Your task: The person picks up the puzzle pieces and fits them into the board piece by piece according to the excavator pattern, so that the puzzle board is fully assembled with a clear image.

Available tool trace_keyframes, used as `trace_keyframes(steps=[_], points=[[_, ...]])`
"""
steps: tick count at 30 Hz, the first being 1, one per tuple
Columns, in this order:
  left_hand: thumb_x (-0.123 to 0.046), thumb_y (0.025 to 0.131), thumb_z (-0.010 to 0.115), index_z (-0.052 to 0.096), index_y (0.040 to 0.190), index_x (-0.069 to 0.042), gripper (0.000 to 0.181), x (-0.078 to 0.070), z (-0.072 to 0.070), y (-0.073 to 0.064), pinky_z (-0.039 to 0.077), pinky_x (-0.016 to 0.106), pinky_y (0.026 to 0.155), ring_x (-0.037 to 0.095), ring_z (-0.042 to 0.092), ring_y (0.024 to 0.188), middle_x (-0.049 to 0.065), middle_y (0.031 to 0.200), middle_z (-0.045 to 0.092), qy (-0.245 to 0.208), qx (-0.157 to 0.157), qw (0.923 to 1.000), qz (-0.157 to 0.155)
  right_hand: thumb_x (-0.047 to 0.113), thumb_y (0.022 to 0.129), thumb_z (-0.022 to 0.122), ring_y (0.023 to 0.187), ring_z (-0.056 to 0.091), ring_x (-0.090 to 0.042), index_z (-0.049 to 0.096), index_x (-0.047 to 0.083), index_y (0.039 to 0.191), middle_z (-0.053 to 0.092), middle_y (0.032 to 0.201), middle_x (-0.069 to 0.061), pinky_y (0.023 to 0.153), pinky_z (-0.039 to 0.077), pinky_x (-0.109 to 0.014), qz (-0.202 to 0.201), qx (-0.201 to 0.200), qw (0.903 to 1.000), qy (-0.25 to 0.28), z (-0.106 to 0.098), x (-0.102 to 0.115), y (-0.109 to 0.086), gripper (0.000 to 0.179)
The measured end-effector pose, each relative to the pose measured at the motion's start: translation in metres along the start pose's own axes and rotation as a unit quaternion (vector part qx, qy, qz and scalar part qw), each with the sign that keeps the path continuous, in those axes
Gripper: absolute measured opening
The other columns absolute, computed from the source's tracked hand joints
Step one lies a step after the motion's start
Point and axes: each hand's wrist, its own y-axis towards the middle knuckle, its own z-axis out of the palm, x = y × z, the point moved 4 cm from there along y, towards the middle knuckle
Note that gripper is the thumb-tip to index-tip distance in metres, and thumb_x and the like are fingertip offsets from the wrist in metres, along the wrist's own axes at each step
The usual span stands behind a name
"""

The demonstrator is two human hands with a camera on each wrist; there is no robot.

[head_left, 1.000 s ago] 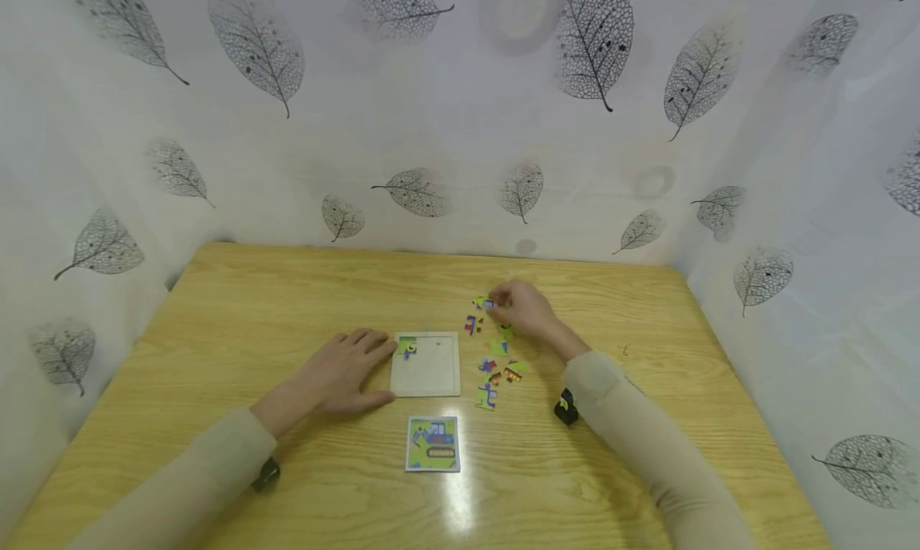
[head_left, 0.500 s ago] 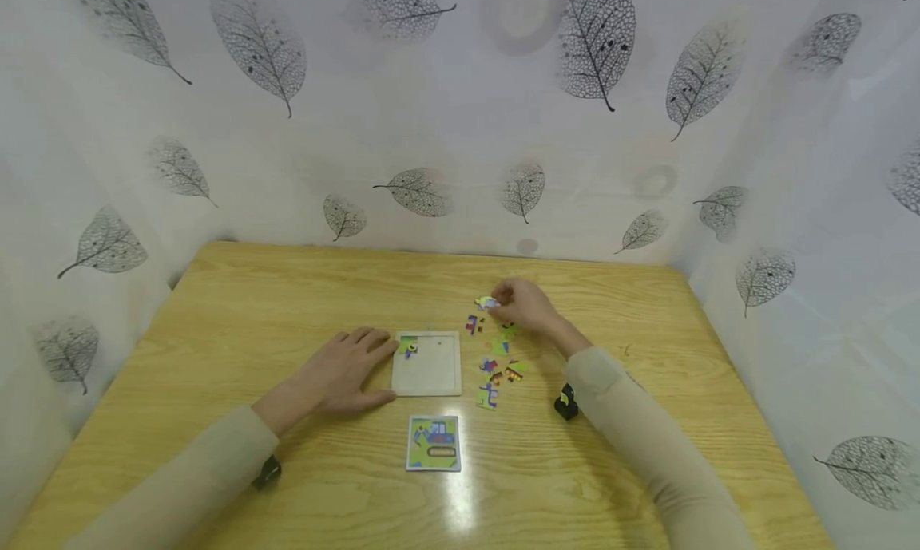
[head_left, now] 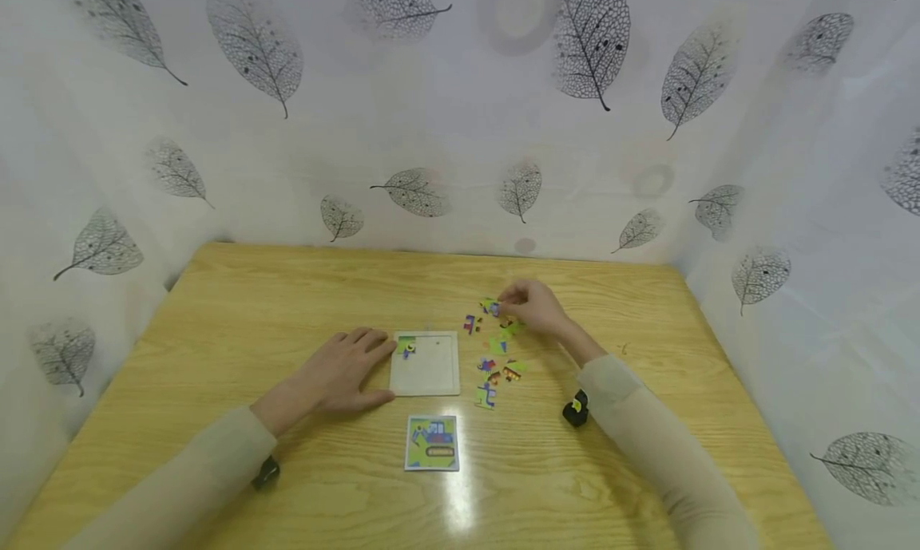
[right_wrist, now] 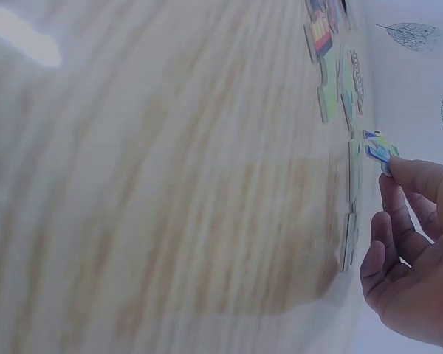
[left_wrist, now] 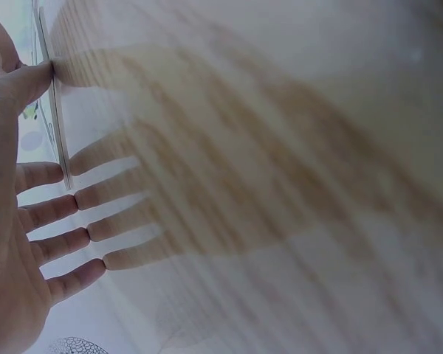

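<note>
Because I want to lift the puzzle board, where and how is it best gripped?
Probably pinch its left edge, coming from the left: the puzzle board is thin and lies flat, while loose puzzle pieces lie near its right edge.

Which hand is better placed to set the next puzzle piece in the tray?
Probably the right hand: it pinches a puzzle piece near the loose pieces, while the left hand, holding none, lies at the edge of the puzzle tray.

Bright, even light in the head view, glare (head_left: 458, 498) blazing off the surface (head_left: 345, 286) at lower centre; hazy wrist views, the right one flaring white upper left!
</note>
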Motion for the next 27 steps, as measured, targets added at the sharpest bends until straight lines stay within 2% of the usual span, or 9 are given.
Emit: trace_keyframes(steps=[6, 13, 18, 23, 27], points=[[-0.068, 0.094, 0.063, 0.053, 0.154, -0.011, 0.083, 0.000, 0.001, 0.000, 0.052, 0.060, 0.110, 0.039, 0.053, 0.140, 0.016, 0.154, 0.055, -0.001, 0.005, 1.0000, -0.003, 0.019, 0.099, 0.073, 0.091, 0.063, -0.018, 0.074, 0.003, 0.118, 0.073, 0.104, -0.011, 0.077, 0.053, -0.025, -0.005, 0.011, 0.9993, 0.034, -0.005, -0.001, -0.009, 0.025], [-0.067, 0.094, 0.064, 0.053, 0.154, -0.011, 0.083, 0.000, 0.001, 0.000, 0.053, 0.059, 0.109, 0.038, 0.054, 0.140, 0.016, 0.153, 0.056, 0.003, -0.002, 1.0000, -0.003, 0.020, 0.100, 0.073, 0.097, 0.068, -0.030, 0.074, 0.002, 0.120, 0.075, 0.106, -0.016, 0.084, 0.057, -0.032, 0.004, 0.023, 0.9963, 0.083, -0.006, 0.006, -0.021, 0.027], [-0.065, 0.094, 0.065, 0.054, 0.153, -0.010, 0.082, -0.001, 0.000, -0.001, 0.054, 0.059, 0.108, 0.038, 0.055, 0.139, 0.016, 0.152, 0.057, 0.004, -0.009, 1.0000, 0.000, 0.016, 0.098, 0.074, 0.100, 0.070, -0.035, 0.075, 0.001, 0.117, 0.078, 0.101, -0.012, 0.085, 0.056, -0.034, 0.000, 0.025, 0.9938, 0.108, -0.001, 0.014, -0.026, 0.024], [-0.065, 0.094, 0.065, 0.054, 0.152, -0.009, 0.081, -0.002, -0.001, -0.001, 0.053, 0.060, 0.109, 0.039, 0.055, 0.139, 0.017, 0.152, 0.057, 0.005, -0.012, 0.9999, 0.003, 0.015, 0.097, 0.075, 0.088, 0.067, -0.022, 0.077, 0.000, 0.113, 0.075, 0.093, -0.002, 0.076, 0.054, -0.028, -0.013, 0.032, 0.9938, 0.105, 0.010, 0.022, -0.028, 0.022], [-0.065, 0.094, 0.065, 0.055, 0.152, -0.010, 0.081, -0.002, -0.001, -0.001, 0.054, 0.060, 0.108, 0.039, 0.055, 0.138, 0.017, 0.151, 0.057, 0.007, -0.014, 0.9999, 0.004, 0.016, 0.097, 0.075, 0.081, 0.061, -0.016, 0.078, 0.002, 0.112, 0.074, 0.096, -0.006, 0.070, 0.050, -0.024, -0.031, 0.057, 0.9929, 0.100, 0.023, 0.032, -0.031, 0.020]])
